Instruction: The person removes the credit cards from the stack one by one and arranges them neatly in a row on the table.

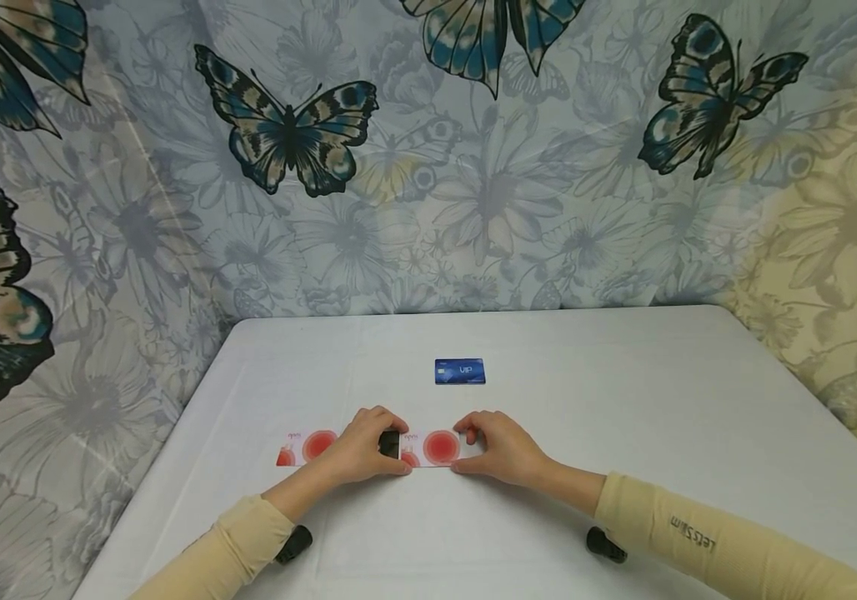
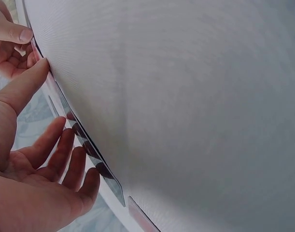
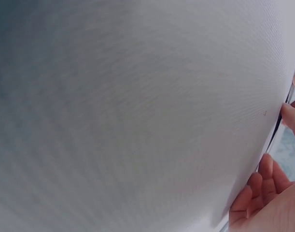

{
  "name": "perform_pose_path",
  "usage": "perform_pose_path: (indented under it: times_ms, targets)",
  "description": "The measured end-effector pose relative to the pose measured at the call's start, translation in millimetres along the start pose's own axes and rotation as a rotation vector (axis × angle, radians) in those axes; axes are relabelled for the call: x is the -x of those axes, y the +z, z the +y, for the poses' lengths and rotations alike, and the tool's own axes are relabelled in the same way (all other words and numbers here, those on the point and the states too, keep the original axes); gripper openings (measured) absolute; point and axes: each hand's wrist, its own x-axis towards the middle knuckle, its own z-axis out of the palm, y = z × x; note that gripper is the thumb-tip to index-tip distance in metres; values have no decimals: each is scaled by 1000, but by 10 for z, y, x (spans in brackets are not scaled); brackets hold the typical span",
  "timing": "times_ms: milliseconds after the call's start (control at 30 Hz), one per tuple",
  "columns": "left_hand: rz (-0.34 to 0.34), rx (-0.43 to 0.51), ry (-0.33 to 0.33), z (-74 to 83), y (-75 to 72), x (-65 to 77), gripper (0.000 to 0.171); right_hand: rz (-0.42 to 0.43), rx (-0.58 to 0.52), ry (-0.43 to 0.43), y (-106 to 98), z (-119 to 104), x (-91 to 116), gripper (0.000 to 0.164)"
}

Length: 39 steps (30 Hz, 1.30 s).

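In the head view, a white card with a red circle (image 1: 441, 447) lies flat between my two hands. My left hand (image 1: 359, 447) holds its left end, thumb on the near edge and fingertips on the far edge. My right hand (image 1: 507, 452) grips the right end the same way. A dark, glossy flat piece (image 1: 389, 444) lies partly under my left hand; in the left wrist view its shiny surface (image 2: 96, 157) reflects the fingers. Farther left is a similar red-circle card (image 1: 319, 444), partly covered by the left hand.
A blue card marked VIP (image 1: 460, 372) lies beyond the hands on the white tabletop (image 1: 586, 375). Behind the table stands a wall with butterfly patterns (image 1: 289, 137). Black wrist devices (image 1: 293, 546) show beneath both forearms.
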Motion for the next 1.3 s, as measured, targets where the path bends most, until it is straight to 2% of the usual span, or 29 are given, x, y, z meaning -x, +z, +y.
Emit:
perform_pose_path:
  times_ms: [867,1300]
  targets:
    - [-17,5,-20,1,-15,-9,45,-8,-15,-13,2,27,-3,48]
    - [-14,12,-6,21,-20,11,45,-15,-26,-4,-7,35,7,46]
